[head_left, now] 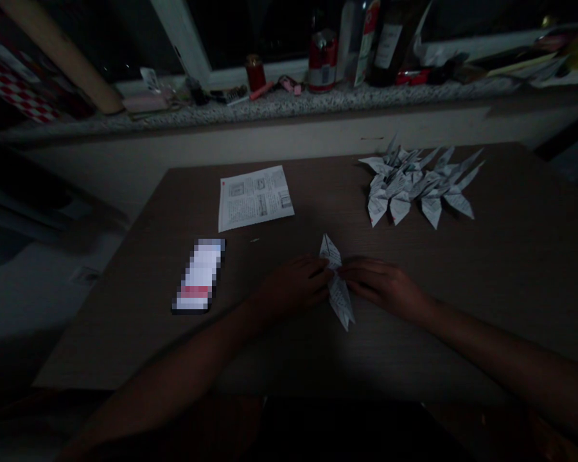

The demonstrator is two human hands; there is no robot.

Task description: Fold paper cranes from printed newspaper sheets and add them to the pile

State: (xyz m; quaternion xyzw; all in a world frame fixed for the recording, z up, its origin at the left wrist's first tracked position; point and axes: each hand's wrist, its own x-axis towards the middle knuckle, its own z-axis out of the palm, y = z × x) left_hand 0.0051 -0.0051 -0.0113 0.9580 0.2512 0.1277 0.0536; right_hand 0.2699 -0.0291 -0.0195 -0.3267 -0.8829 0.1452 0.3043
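A narrow folded paper (340, 298) with printed text lies at the middle of the table, its upper tip pointing away from me and its lower end split in two points. My left hand (293, 282) pinches it at the waist from the left, fingers closed. From the right, the fingertips of my right hand (388, 285) press on the same narrow middle. At the back right sits a cluster of folded paper cranes (409, 183), made from similar printed paper.
A flat printed sheet (257, 199) lies at the back left of the table (149, 256). Nearer me is a phone (200, 276) with a lit, blurred screen. Behind, a stone windowsill (202, 119) carries a red can (322, 61), bottles, a jar (255, 72) and clutter. The room is dim.
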